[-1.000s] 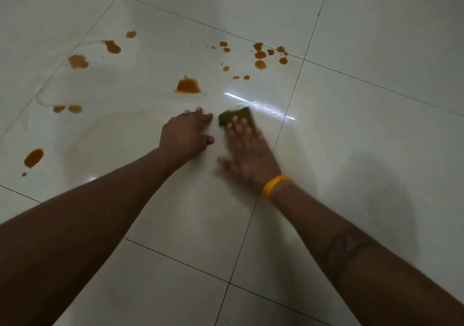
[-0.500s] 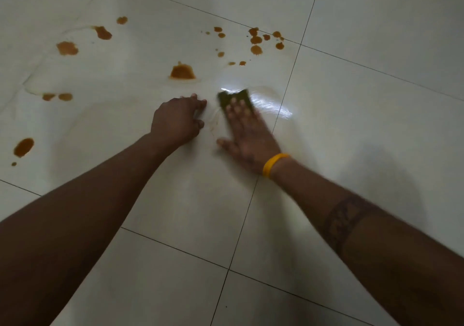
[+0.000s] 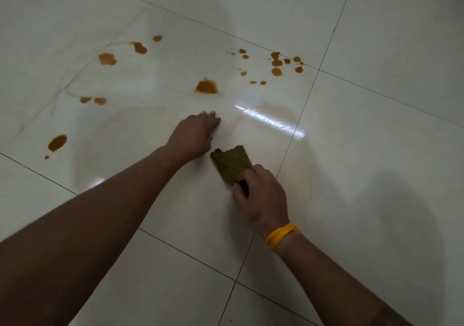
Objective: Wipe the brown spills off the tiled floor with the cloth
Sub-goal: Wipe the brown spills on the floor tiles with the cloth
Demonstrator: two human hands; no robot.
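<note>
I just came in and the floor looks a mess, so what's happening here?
A person is cleaning brown spills off the tiled floor. Their right hand grips a green cloth at its near edge, low on the tile, while the left hand rests on the floor beside it. Many spots lie unwiped beyond the hands, and a faint wet smear shows around the cloth.

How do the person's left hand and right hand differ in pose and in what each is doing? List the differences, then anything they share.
The left hand holds nothing and rests on the tiled floor; the right hand grips the green cloth. The left hand lies farther forward, nearer the brown spills; the right hand sits closer to the person. Only the right wrist wears a yellow band. Both are down at the same tile.
</note>
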